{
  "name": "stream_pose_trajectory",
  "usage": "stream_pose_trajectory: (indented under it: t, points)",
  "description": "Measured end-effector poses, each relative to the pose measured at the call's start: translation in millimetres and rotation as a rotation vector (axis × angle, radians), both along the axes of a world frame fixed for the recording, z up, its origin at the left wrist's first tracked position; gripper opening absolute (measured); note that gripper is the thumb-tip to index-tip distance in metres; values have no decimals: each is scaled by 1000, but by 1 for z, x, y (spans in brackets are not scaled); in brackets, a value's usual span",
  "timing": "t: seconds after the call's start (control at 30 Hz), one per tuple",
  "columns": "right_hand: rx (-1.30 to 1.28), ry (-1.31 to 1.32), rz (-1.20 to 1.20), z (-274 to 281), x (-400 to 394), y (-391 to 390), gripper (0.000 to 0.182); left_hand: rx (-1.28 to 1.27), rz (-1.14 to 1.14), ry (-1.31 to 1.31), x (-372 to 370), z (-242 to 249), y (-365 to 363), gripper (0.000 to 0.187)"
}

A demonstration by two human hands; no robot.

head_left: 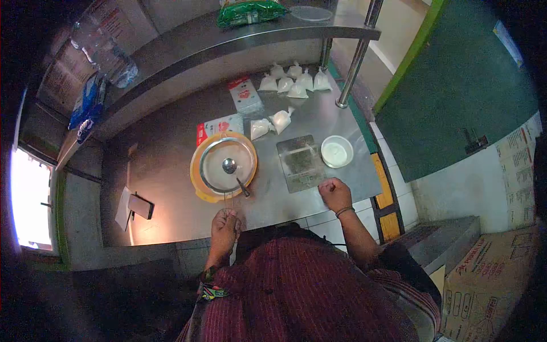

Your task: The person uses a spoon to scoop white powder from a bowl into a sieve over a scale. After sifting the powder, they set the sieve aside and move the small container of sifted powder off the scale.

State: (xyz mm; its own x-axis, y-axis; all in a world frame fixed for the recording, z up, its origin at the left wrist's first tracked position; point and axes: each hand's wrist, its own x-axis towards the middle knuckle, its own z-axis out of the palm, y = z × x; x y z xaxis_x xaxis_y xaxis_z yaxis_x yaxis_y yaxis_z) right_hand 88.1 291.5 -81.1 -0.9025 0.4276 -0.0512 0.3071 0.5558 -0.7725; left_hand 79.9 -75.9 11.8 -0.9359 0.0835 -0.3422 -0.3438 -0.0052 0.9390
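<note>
At the counter's front edge, my left hand (226,224) is closed in a pinch on what looks like a thin clear plastic bag (228,200); only its faint edges show. Just beyond it, a steel bowl (207,181) of white powder sits in an orange basin (195,178). A metal spoon (229,166) lies in the powder, its handle over the rim. My right hand (335,194) is curled closed by the near right corner of a flat digital scale (299,162); what its fingers hold, if anything, is hidden. A white tub (337,151) with white contents stands right of the scale.
Several tied bags of white powder (296,82) stand at the back, with two more bags (281,121) nearer. Printed packs (245,96) lie beside them. A steel shelf (268,35) overhangs the counter, its post (354,68) at right. A phone (141,206) stands at left.
</note>
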Motion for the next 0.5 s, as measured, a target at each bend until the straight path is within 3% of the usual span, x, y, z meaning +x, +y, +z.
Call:
stream_pose_trajectory:
  t: [0.13,0.2,0.3,0.5]
  points:
    - [140,-46,140,13,1,-1,27,42,-11,12,1,-1,0,18]
    - [271,57,372,15,-3,-4,34,45,13,-33,1,1,1,18]
    - [350,241,428,15,-7,-9,35,42,8,-17,2,-2,0,19]
    - [442,347,510,14,-17,-5,29,9,-14,-8,1,-2,-2,17]
